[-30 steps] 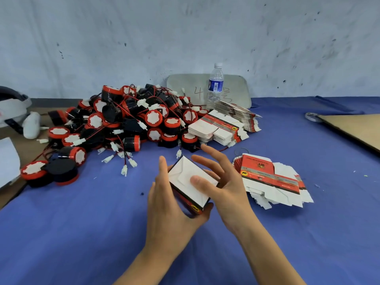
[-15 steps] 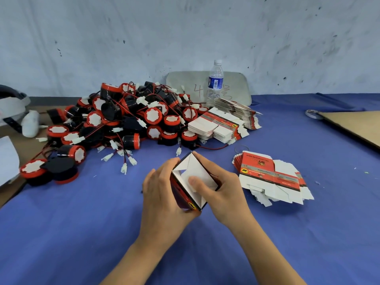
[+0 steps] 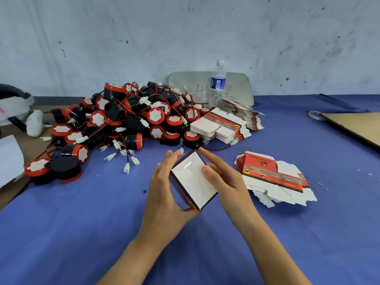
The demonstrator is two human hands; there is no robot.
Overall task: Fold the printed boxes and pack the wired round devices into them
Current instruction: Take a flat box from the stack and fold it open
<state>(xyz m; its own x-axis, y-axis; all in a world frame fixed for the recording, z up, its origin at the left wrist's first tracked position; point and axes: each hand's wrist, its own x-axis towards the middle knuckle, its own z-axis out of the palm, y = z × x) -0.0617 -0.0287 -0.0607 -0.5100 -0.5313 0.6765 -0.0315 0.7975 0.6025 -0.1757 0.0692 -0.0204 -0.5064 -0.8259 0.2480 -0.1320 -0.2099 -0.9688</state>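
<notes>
- Left hand (image 3: 164, 194) is clamped round the box (image 3: 191, 182), fingers up its left wall and thumb under the near corner. You appear to hold it just off the desk (image 3: 82, 223), near centre.
- Your right hand (image 3: 224, 182) is spread, with fingers straight past the far corner. The thumb presses the white inside at the right wall, and nothing is gripped.
- Box condition: erected, mouth towards you, white interior showing, no device inside. My judgement is that the bottom flaps are being seated.
- Handling, as judged: thin printed card, light, stiff only along its creases. A squeeze at mid-panel would likely buckle a wall, so hold it at the corners and edges. The printed outside may be slick.
- The round devices (image 3: 127, 120) lie heaped at far left, well apart from the box. Their bodies look hard, and their thin wires and white plugs are tangled. Take one by the body, never by the wire, and expect neighbours to drag along.
- The flat blanks (image 3: 275, 177) lie fanned just right of your right hand.
</notes>
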